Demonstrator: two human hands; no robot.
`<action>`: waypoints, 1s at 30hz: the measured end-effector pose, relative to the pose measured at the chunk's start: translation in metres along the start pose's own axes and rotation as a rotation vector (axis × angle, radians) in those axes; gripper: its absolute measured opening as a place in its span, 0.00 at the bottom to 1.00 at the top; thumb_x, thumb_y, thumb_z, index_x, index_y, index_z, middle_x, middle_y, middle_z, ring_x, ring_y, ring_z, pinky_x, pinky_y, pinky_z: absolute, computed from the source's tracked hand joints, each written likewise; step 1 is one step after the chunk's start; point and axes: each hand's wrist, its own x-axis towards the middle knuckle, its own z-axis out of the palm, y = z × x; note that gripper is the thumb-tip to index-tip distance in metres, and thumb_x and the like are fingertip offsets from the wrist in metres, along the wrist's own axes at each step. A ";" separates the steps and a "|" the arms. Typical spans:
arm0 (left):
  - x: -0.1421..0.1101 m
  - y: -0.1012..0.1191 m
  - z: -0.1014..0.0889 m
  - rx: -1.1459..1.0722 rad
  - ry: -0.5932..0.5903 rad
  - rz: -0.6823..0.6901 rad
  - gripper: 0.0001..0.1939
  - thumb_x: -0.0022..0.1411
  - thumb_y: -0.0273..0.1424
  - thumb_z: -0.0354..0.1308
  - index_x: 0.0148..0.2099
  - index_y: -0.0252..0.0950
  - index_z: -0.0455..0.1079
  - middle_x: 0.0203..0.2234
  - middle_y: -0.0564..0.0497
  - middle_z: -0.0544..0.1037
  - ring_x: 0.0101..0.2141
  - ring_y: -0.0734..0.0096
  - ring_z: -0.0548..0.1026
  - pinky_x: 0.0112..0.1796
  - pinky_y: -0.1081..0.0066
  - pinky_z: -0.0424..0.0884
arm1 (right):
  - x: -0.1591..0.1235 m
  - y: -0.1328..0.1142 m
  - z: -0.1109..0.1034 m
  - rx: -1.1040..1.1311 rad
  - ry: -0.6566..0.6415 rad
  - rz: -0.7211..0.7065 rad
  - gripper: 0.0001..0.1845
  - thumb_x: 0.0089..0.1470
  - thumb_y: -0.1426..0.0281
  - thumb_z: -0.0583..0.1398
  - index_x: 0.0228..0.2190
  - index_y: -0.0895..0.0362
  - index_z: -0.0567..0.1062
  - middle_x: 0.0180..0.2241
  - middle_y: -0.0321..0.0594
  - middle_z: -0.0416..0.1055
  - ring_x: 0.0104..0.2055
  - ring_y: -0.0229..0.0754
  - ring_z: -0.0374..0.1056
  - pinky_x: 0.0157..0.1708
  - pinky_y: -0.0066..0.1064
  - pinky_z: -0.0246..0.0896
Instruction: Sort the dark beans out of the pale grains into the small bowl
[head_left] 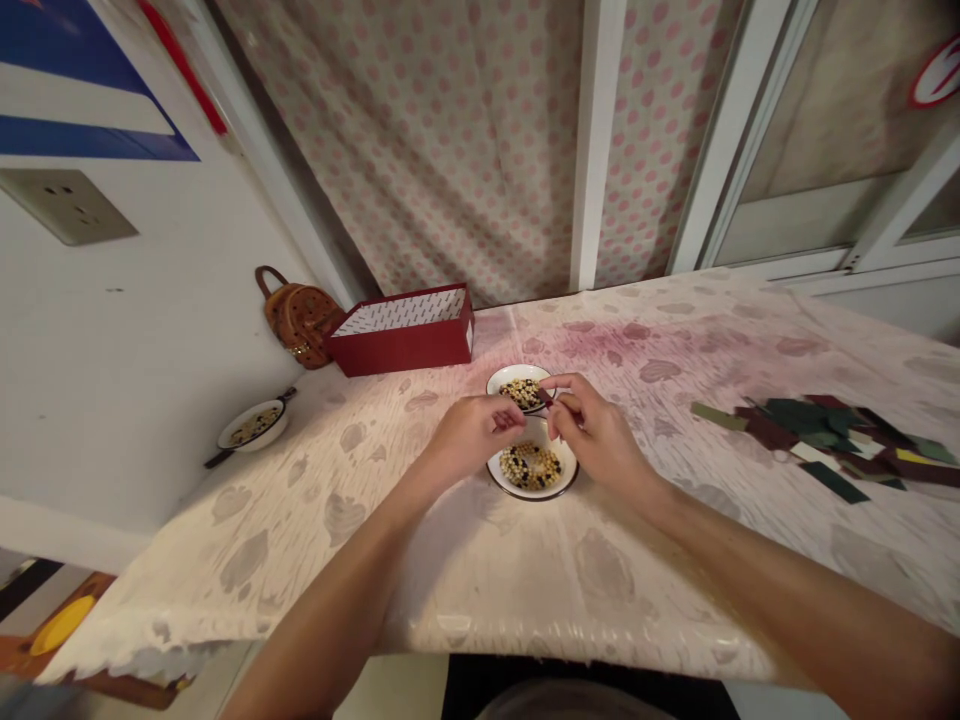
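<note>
Two white dark-rimmed bowls stand one behind the other. The near bowl (499, 478) and the far bowl (496, 377) both hold small yellow, pale and black pieces like beans or beads. Over the left side of the near bowl is my left hand (476, 432), its fingers curled together; whatever they might hold is too small to make out. My right hand (596, 425) hovers over the right side of both bowls, thumb and fingers closed on a small dark red piece (546, 398). Its fingertips partly cover the far bowl's right rim.
Flat dark green, brown and cream pieces (825, 430) lie heaped at the right. A red box (405, 350) stands at the back left beside a small brown backpack (300, 320). Against the wall is another bowl (259, 435) with similar pieces. Patterned cloth (450, 590) covers the table.
</note>
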 end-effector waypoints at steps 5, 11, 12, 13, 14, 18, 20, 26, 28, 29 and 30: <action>-0.008 0.018 -0.002 0.386 -0.220 0.096 0.03 0.56 0.27 0.67 0.34 0.39 0.79 0.31 0.51 0.83 0.37 0.59 0.79 0.44 0.61 0.68 | 0.000 0.001 0.001 -0.012 0.004 -0.001 0.14 0.63 0.69 0.52 0.49 0.55 0.68 0.23 0.30 0.70 0.25 0.39 0.65 0.31 0.31 0.57; -0.004 0.022 0.009 0.492 -0.243 0.112 0.06 0.59 0.24 0.60 0.34 0.38 0.79 0.29 0.49 0.82 0.34 0.60 0.78 0.41 0.63 0.68 | 0.000 0.001 0.002 -0.049 0.005 -0.004 0.14 0.63 0.69 0.52 0.49 0.55 0.68 0.23 0.30 0.70 0.25 0.39 0.66 0.31 0.30 0.57; -0.004 0.022 0.009 0.492 -0.238 0.114 0.07 0.58 0.23 0.60 0.34 0.38 0.79 0.28 0.50 0.82 0.33 0.61 0.78 0.40 0.63 0.68 | 0.000 0.001 0.002 -0.050 0.005 -0.004 0.14 0.63 0.69 0.52 0.49 0.55 0.68 0.23 0.30 0.70 0.25 0.39 0.66 0.31 0.30 0.58; -0.004 0.022 0.009 0.491 -0.234 0.117 0.08 0.58 0.23 0.59 0.34 0.37 0.78 0.28 0.50 0.81 0.33 0.61 0.78 0.39 0.63 0.68 | 0.000 0.001 0.002 -0.051 0.005 -0.004 0.14 0.63 0.69 0.52 0.49 0.55 0.68 0.23 0.30 0.70 0.25 0.39 0.66 0.31 0.30 0.58; -0.004 0.022 0.010 0.487 -0.230 0.120 0.08 0.57 0.22 0.59 0.33 0.37 0.78 0.28 0.49 0.81 0.32 0.61 0.78 0.39 0.64 0.68 | 0.000 0.001 0.002 -0.054 0.005 -0.003 0.14 0.63 0.69 0.52 0.49 0.55 0.68 0.23 0.30 0.70 0.25 0.39 0.66 0.31 0.30 0.58; -0.005 0.019 0.012 0.444 -0.195 0.136 0.06 0.57 0.22 0.59 0.33 0.36 0.76 0.30 0.48 0.81 0.33 0.60 0.78 0.39 0.64 0.68 | 0.000 0.001 0.002 -0.068 0.013 -0.005 0.13 0.63 0.69 0.53 0.49 0.54 0.68 0.23 0.30 0.70 0.25 0.39 0.65 0.31 0.31 0.58; -0.006 0.016 0.013 0.375 -0.160 0.131 0.06 0.55 0.21 0.59 0.33 0.36 0.75 0.30 0.49 0.81 0.33 0.62 0.77 0.37 0.65 0.68 | 0.000 0.001 0.001 -0.062 0.013 -0.007 0.13 0.63 0.69 0.52 0.49 0.55 0.68 0.23 0.30 0.70 0.25 0.39 0.65 0.31 0.31 0.58; -0.003 0.002 0.011 -0.268 0.020 -0.005 0.05 0.53 0.24 0.62 0.34 0.36 0.71 0.29 0.54 0.77 0.31 0.72 0.74 0.35 0.71 0.67 | -0.002 -0.001 0.001 0.024 -0.029 -0.008 0.13 0.63 0.70 0.52 0.49 0.55 0.68 0.23 0.30 0.70 0.26 0.39 0.67 0.32 0.30 0.61; 0.001 -0.002 0.010 -0.518 0.083 -0.071 0.05 0.53 0.27 0.64 0.33 0.35 0.71 0.28 0.54 0.76 0.30 0.74 0.73 0.36 0.72 0.67 | -0.003 -0.002 0.002 0.057 -0.053 -0.031 0.14 0.63 0.70 0.52 0.49 0.55 0.68 0.23 0.30 0.70 0.26 0.38 0.67 0.32 0.30 0.61; 0.003 -0.003 0.010 -0.613 0.112 -0.105 0.07 0.52 0.28 0.65 0.33 0.35 0.70 0.28 0.54 0.75 0.30 0.75 0.72 0.36 0.72 0.67 | -0.003 -0.002 0.002 0.067 -0.066 -0.045 0.14 0.63 0.71 0.52 0.49 0.55 0.68 0.23 0.30 0.70 0.26 0.38 0.67 0.32 0.29 0.61; 0.005 -0.004 0.010 -0.691 0.131 -0.136 0.08 0.52 0.29 0.67 0.33 0.34 0.70 0.28 0.54 0.75 0.30 0.75 0.72 0.36 0.73 0.67 | -0.004 -0.003 0.002 0.073 -0.078 -0.059 0.14 0.63 0.71 0.52 0.49 0.55 0.68 0.23 0.29 0.70 0.26 0.38 0.68 0.32 0.29 0.61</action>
